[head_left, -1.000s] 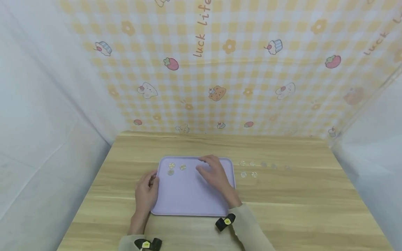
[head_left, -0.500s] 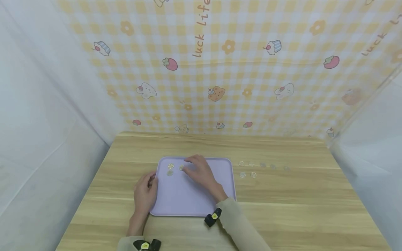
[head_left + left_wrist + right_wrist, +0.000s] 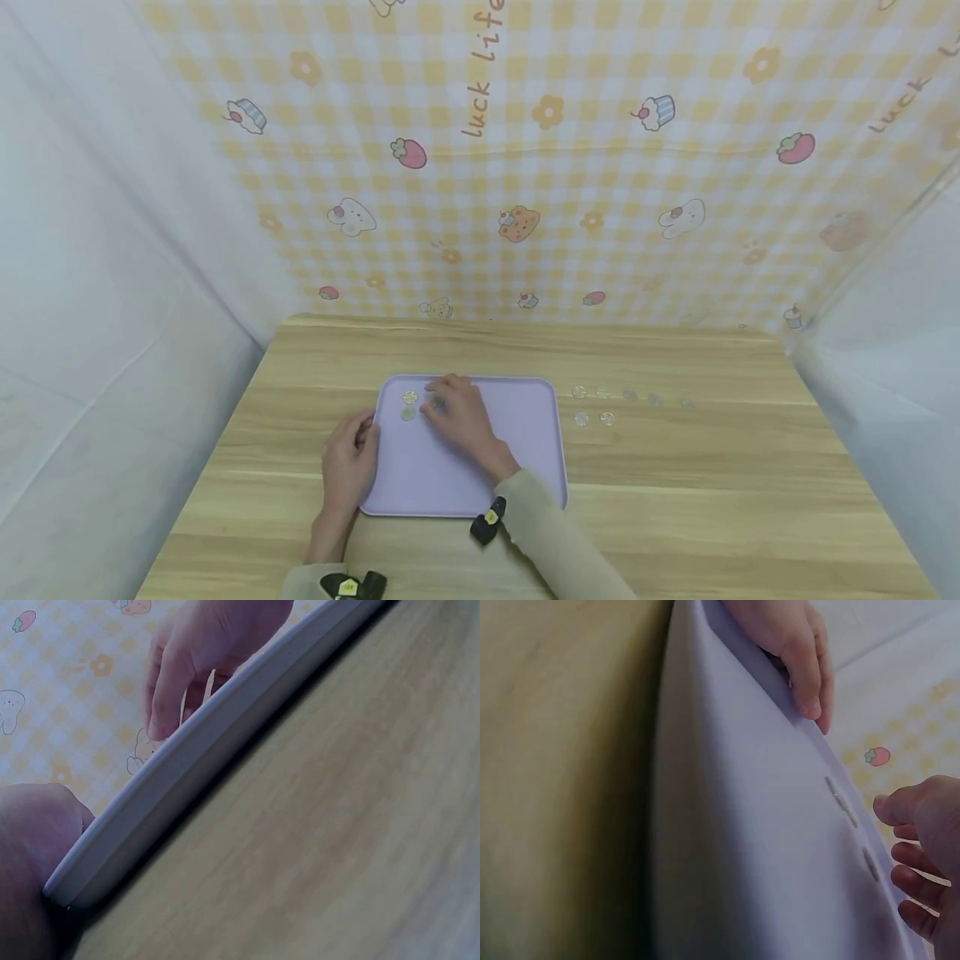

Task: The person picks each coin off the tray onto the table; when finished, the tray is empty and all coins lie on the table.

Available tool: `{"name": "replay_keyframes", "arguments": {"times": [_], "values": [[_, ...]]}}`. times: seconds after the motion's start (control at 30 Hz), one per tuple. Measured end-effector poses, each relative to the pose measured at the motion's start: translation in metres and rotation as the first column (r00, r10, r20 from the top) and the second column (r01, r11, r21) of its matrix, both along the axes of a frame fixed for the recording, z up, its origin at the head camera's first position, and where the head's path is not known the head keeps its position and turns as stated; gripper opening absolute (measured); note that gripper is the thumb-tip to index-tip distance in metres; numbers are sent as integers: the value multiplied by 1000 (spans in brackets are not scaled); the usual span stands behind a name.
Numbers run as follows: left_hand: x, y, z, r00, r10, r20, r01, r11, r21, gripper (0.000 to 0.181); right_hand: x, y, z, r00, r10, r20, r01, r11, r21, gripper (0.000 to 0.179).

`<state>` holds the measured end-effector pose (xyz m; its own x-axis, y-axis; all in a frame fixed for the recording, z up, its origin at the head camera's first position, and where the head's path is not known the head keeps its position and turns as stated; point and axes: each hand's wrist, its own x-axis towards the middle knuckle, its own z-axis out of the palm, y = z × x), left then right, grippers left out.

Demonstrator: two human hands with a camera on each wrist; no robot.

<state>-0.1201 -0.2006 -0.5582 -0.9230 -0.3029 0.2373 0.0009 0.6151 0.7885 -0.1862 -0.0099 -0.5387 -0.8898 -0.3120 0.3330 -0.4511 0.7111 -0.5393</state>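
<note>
A pale purple rectangular tray [image 3: 465, 467] lies on the wooden table. In its far left corner are flat, coin-like discs: a golden one [image 3: 410, 397], a duller one [image 3: 408, 413] below it, and another [image 3: 438, 403] partly behind my right fingers. My left hand [image 3: 350, 462] holds the tray's left rim, thumb against the edge. Above the tray, my right hand [image 3: 461, 419] has its thumb and fingers apart around that third disc. The right wrist view shows this right hand [image 3: 934, 840] with loosely bent fingers and nothing between them; thin discs [image 3: 840, 801] lie flat below.
Several pale, see-through discs [image 3: 607, 419] lie in two loose rows on the table [image 3: 712, 483] to the right of the tray. A yellow checked cloth [image 3: 551, 167] hangs behind the table, with white sheets [image 3: 97, 292] at both sides.
My right hand has moved left across the tray, from its middle right to the discs in the far left corner. The left hand stays at the rim.
</note>
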Motion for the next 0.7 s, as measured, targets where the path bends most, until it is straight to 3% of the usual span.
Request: {"name": "replay_keyframes", "arguments": {"times": [0.37,0.7], "values": [[-2,0,-1,1000,-10,-28,10,1000,-6,26,1,-2,-11,999,-21,-49,27,991,128,22],[0,0,0,1000,0,-10,0,1000,-5,26,1,1,-19,996,-34,-84,39,998,59,19]]}}
